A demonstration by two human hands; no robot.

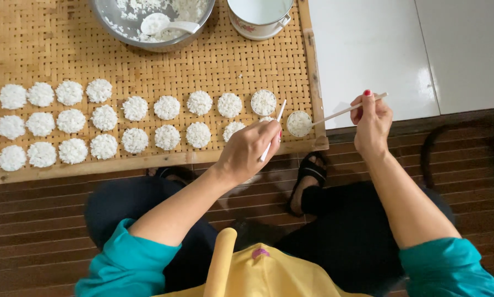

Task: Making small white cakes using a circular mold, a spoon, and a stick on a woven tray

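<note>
I am making little round rice cakes on the woven tray [313, 66]. My left hand [252, 148] is closed around a thin white stick [273, 131], and its tip is near a half-hidden cake by the tray's front edge. My right hand [372, 122] pinches a second stick [346, 111] that reaches to a small ring [299, 124] full of rice, close to the tray's front right corner. I think I am pressing the rice flat inside that ring. Many finished cakes [134, 124] sit in rows to the left of it. The rice bowl [153, 22] with its spoon [167, 25] is at the tray's far edge. Next, I think, comes lifting the ring off gently, so the cake stays round.
</note>
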